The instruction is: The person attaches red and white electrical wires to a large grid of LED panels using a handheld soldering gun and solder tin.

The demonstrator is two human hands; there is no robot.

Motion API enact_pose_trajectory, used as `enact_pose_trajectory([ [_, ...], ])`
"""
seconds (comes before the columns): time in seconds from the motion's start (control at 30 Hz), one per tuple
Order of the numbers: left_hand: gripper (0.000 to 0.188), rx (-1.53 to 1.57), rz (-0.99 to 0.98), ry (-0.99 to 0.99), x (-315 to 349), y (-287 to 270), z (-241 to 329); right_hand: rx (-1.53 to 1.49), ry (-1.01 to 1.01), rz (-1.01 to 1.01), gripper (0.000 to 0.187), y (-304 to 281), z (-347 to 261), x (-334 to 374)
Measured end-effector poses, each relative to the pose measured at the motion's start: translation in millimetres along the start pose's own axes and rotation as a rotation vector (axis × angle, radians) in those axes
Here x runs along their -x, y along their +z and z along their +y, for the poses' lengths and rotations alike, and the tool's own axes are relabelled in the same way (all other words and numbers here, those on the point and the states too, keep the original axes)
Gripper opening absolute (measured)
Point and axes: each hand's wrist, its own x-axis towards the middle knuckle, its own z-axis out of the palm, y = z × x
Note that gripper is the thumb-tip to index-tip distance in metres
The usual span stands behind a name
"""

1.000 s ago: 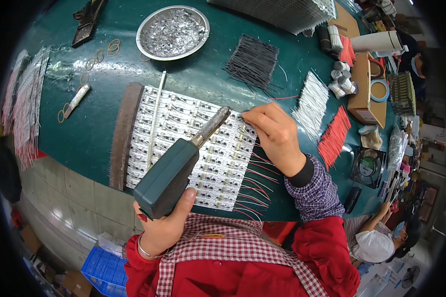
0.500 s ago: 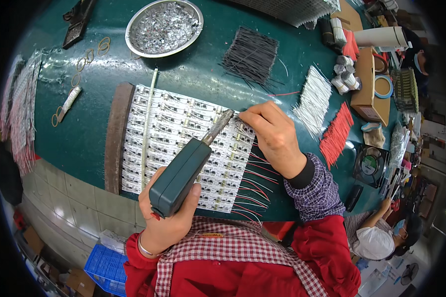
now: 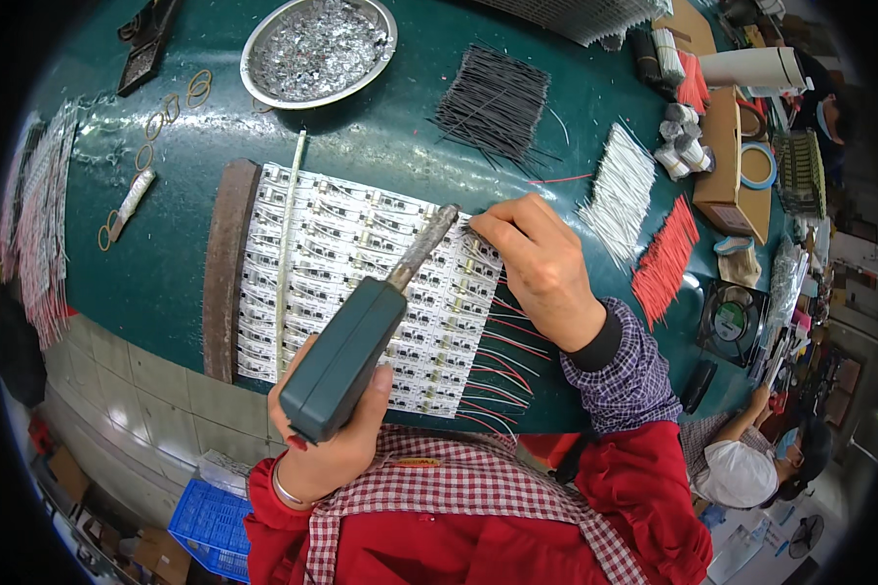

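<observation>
My left hand (image 3: 349,427) is closed around the dark green body of a soldering gun (image 3: 346,356). Its metal barrel slants up and right over a white circuit board panel (image 3: 361,263), with the tip close to the panel's far right corner. At that same corner my right hand (image 3: 548,273) is closed in a pinch of thumb and forefinger; whatever it pinches is hidden. Rows of small dark parts cover the panel. Red and white wires (image 3: 507,366) stick out from its right edge, beside my right wrist.
Along the panel's left side lies a rusty bar (image 3: 229,273), with a thin pale strip (image 3: 291,244) across the panel. Beyond stand a metal bowl (image 3: 254,58) of shiny bits and piles of black (image 3: 493,102), white (image 3: 617,195) and red wires (image 3: 665,258). A co-worker (image 3: 741,473) sits at right.
The soldering gun has shifted slightly left, and its tip now sits a little farther from me, off its earlier spot. My right hand stays almost in place at the corner.
</observation>
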Motion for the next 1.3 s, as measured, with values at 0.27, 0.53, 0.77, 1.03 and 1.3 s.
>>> enact_pose_trajectory([
  [0.27, 0.023, -0.028, 0.044, -0.100, 15.3, -8.6, -5.5, 0.059, -0.010, 0.028, 0.030, 1.7, -3.3, -0.7],
  [0.53, 0.023, -0.049, 0.018, 0.027, 15.3, -10.7, -5.5, -0.029, -0.051, 0.052, 0.032, -2.5, -10.0, 7.7],
  [0.77, 0.020, -0.078, -0.037, 0.026, 11.2, -10.9, 0.8, -0.030, -0.007, 0.040, 0.032, -0.9, -11.4, 7.9],
  [1.03, 0.018, -0.077, -0.055, -0.007, 9.0, -9.8, 2.4, -0.027, 0.000, 0.013, 0.034, -1.0, -12.6, 7.2],
  [1.3, 0.017, -0.102, -0.072, 0.003, 10.3, -11.8, -0.2, 0.028, -0.040, -0.033, 0.029, -0.4, -13.6, 6.2],
])
